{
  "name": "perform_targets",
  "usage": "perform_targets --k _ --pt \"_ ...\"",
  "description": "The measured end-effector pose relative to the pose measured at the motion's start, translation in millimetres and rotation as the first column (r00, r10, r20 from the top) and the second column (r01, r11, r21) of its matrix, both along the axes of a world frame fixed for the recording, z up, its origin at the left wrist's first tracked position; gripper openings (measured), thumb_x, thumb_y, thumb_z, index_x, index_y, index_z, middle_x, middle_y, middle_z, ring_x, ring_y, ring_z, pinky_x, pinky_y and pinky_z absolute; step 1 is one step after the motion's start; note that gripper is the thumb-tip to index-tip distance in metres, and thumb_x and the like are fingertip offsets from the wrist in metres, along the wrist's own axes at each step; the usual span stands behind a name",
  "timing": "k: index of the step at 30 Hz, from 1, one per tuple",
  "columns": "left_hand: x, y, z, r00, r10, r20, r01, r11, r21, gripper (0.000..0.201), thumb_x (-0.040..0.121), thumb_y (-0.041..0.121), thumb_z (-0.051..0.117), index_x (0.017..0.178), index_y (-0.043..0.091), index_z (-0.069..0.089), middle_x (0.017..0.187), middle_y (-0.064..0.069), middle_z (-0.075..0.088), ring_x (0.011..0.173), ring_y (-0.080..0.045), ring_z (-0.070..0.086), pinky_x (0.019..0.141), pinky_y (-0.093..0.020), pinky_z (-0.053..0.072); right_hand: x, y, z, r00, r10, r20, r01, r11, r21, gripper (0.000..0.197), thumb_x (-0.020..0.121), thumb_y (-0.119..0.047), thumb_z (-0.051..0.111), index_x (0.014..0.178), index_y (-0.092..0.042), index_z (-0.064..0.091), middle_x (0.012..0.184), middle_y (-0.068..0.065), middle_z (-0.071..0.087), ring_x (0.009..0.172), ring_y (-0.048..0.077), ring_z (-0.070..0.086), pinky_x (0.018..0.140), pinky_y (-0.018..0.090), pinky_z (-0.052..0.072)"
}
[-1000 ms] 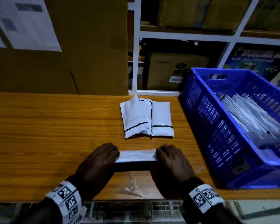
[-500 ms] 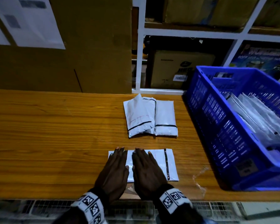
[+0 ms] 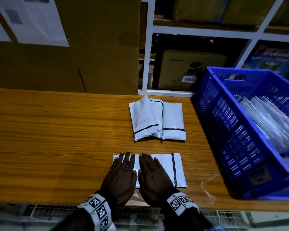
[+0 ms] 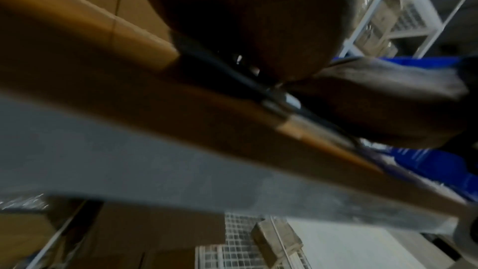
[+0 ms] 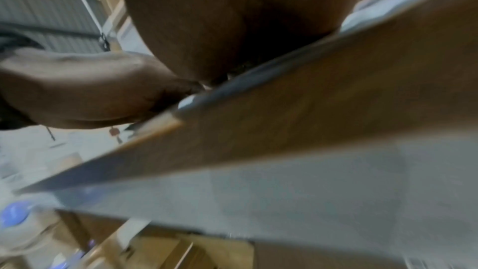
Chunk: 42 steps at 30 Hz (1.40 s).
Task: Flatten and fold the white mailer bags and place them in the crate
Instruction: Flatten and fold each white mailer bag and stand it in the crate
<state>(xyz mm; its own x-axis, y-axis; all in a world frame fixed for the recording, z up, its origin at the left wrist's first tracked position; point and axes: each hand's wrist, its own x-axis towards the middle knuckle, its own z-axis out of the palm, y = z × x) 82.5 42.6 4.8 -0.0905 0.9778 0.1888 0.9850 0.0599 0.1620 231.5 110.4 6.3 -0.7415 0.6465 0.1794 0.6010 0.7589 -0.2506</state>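
A white mailer bag [image 3: 167,167] with a black strip near its right end lies flat at the front of the wooden table [image 3: 57,139]. My left hand [image 3: 123,169] and right hand [image 3: 153,170] press on it side by side, palms down, fingers straight. They cover the bag's left and middle parts. Two folded white mailer bags [image 3: 157,119] lie together further back on the table. The blue crate [image 3: 240,139] stands on the right with several white bags inside. Both wrist views are blurred and show only the palms against the table edge.
Crumpled clear plastic film [image 3: 207,185] lies between the bag and the crate near the front edge. A large cardboard box [image 3: 65,55] with taped papers stands at the back left. White shelving [image 3: 198,30] with boxes rises behind the table.
A second ago my hands gripped a narrow folded bag at its ends. It now lies spread wider and flat, and both hands have come together, pressing on it with straight fingers.
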Motion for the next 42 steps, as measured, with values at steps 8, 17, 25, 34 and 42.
perform_targets --k 8,17,25,34,42 --pt "24 13 -2 0.998 -0.051 -0.045 0.048 0.997 -0.056 0.059 0.09 0.033 0.032 0.14 0.006 0.048 0.149 -0.015 0.041 0.139 -0.029 0.037 0.107 -0.05 0.023 28 16 -2 0.989 -0.098 0.112 0.098 0.995 0.003 0.063 0.103 -0.036 0.006 0.147 -0.002 0.035 0.155 0.015 0.029 0.145 0.027 0.026 0.114 0.046 0.01" --pt "33 19 4 0.998 -0.047 -0.049 0.045 0.998 -0.037 0.057 0.1 0.036 0.018 0.14 0.01 0.05 0.148 -0.014 0.042 0.139 -0.028 0.038 0.109 -0.051 0.021 31 22 3 0.993 -0.103 0.05 0.104 0.994 -0.028 0.068 0.1 -0.04 0.0 0.15 -0.004 0.03 0.159 0.012 0.02 0.148 0.023 0.017 0.121 0.04 0.002" --pt "49 26 -1 0.995 -0.08 -0.053 0.08 0.997 -0.012 0.056 0.095 0.034 0.031 0.143 0.009 0.045 0.153 -0.014 0.035 0.142 -0.025 0.031 0.11 -0.055 0.026 54 32 -8 0.973 -0.224 0.05 0.222 0.974 0.043 0.059 0.102 -0.036 0.019 0.145 -0.001 0.04 0.156 0.017 0.028 0.145 0.031 0.024 0.115 0.045 0.018" --pt "43 28 6 0.997 -0.053 -0.048 0.053 0.999 -0.005 0.057 0.095 0.034 0.029 0.141 0.007 0.047 0.149 -0.013 0.041 0.139 -0.026 0.037 0.108 -0.053 0.023 45 30 2 0.98 -0.179 0.091 0.171 0.981 0.092 0.058 0.099 -0.035 0.025 0.146 -0.003 0.04 0.156 0.015 0.028 0.146 0.028 0.024 0.115 0.047 0.013" --pt "20 18 2 0.995 -0.06 -0.083 0.052 0.994 -0.096 0.055 0.096 0.033 0.027 0.139 0.007 0.05 0.146 -0.012 0.046 0.14 -0.026 0.036 0.107 -0.053 0.027 16 15 -7 0.996 -0.041 0.077 0.042 0.999 -0.007 0.054 0.103 -0.026 0.017 0.142 0.002 0.043 0.151 0.018 0.036 0.142 0.029 0.033 0.113 0.042 0.021"
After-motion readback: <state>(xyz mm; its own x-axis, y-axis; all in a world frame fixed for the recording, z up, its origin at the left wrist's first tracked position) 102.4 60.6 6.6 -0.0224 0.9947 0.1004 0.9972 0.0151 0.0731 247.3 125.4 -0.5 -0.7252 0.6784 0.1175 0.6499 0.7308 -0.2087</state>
